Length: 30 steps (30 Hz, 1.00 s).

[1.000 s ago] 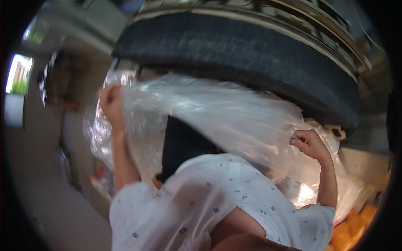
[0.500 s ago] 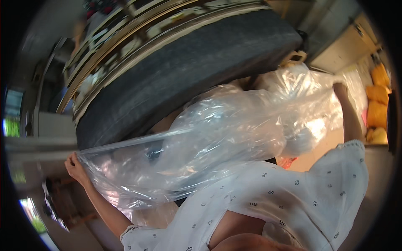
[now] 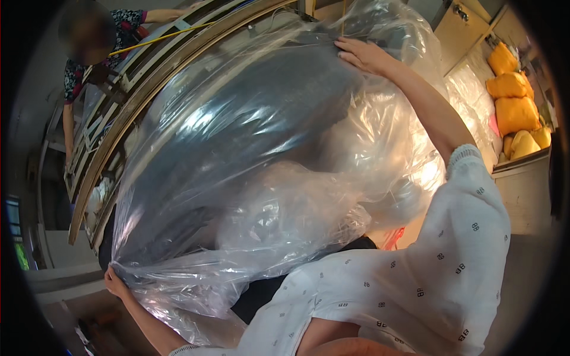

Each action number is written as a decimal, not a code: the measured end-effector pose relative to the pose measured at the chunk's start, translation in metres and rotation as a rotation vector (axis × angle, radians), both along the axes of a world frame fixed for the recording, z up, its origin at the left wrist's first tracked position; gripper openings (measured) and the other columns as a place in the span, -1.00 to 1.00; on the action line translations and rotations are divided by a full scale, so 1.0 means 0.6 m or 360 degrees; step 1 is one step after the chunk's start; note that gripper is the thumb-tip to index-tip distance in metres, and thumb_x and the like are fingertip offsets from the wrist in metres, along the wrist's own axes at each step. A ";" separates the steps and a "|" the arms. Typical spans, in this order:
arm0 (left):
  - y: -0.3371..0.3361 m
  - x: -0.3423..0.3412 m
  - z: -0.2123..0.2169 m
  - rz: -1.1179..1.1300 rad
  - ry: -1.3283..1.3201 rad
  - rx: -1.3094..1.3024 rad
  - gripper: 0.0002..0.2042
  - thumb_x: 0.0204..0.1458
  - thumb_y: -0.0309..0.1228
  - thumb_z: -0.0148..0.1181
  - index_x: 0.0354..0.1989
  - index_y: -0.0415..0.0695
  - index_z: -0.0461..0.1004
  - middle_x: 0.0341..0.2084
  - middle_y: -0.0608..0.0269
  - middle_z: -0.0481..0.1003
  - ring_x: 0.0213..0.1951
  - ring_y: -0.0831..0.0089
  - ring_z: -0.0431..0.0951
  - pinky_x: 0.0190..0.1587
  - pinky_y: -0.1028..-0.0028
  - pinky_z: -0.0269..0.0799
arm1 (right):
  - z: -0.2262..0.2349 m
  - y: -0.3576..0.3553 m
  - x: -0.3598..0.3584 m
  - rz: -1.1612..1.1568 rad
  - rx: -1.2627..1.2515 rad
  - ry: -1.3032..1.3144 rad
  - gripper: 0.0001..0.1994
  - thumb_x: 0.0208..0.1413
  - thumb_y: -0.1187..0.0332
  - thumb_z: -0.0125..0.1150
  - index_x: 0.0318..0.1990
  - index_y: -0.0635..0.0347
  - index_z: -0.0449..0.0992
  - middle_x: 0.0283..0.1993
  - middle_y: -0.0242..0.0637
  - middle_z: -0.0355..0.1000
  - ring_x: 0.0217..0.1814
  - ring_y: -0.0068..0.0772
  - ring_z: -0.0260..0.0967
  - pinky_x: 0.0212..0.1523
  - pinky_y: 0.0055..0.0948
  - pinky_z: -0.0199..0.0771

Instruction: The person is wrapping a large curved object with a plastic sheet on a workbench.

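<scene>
A large clear plastic sheet (image 3: 255,178) is stretched over a long dark grey roll of fabric (image 3: 237,124) that lies on a frame machine. My left hand (image 3: 116,282) grips the sheet's lower left edge and pulls it taut. At the top, my right hand (image 3: 365,54) lies on the sheet with the fingers spread, pressing it against the roll. My white patterned sleeves fill the lower right of the view.
A person in a dark patterned top (image 3: 98,56) stands at the far left end of the wooden and metal frame (image 3: 148,89). Yellow sacks (image 3: 513,101) are stacked on a shelf at the right. More crumpled plastic (image 3: 475,101) lies behind my right arm.
The plastic sheet has been pulled up over most of the dark roll. My right hand moved from the right edge to the top of the roll, and my head turned.
</scene>
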<state>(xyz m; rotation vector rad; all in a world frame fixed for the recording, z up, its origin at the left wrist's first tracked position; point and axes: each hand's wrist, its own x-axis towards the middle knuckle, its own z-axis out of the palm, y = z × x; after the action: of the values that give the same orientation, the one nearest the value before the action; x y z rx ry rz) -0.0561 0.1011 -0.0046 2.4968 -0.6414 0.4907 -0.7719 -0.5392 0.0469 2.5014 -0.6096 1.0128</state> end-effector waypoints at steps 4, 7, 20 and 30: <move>0.041 0.049 -0.010 0.0028 0.0243 0.0060 -0.65 0.01 -0.16 0.08 -0.30 -0.24 0.51 -0.50 0.20 0.51 -0.43 0.49 0.44 -0.30 0.48 0.32 | 0.029 0.023 0.038 -0.0957 0.0952 0.0568 -0.57 0.12 0.02 -0.15 -0.29 0.20 0.50 -0.31 -0.05 0.43 -0.16 -0.05 0.35 -0.14 -0.19 0.34; 0.040 0.043 -0.003 0.0130 0.0033 0.0110 -0.61 0.02 -0.09 0.03 -0.28 -0.22 0.52 -0.41 0.14 0.53 -0.36 0.36 0.48 -0.25 0.42 0.33 | -0.027 -0.022 0.066 -0.0493 0.0631 0.0178 -0.54 0.09 -0.03 -0.13 -0.01 0.08 0.39 -0.01 -0.12 0.34 0.05 -0.10 0.26 0.03 -0.26 0.26; -0.081 -0.052 0.007 0.0325 -0.0037 -0.0344 -0.62 -0.17 0.02 0.15 -0.33 -0.01 0.57 -0.39 0.11 0.53 -0.26 0.19 0.51 -0.16 0.39 0.34 | -0.053 -0.169 0.059 -0.0927 0.0891 0.0425 -0.52 0.15 0.01 -0.18 -0.03 0.25 0.39 -0.04 0.02 0.33 0.03 -0.08 0.27 0.01 -0.37 0.21; -0.096 -0.023 -0.016 0.0256 -0.0205 -0.0551 -0.71 -0.09 -0.16 0.10 -0.37 -0.15 0.51 -0.37 0.01 0.48 -0.23 0.09 0.45 -0.15 0.21 0.32 | 0.036 0.519 0.584 0.1277 0.1269 -0.0076 -0.83 -0.06 0.49 0.14 -0.25 0.21 0.40 -0.35 -0.27 0.35 -0.40 -0.44 0.31 -0.37 -0.52 0.32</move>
<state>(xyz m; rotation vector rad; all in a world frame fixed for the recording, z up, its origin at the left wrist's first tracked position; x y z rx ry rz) -0.0696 0.0438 -0.0140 2.2084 -0.3660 0.7587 -0.4218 -0.2276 0.0686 3.5797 0.0593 1.2521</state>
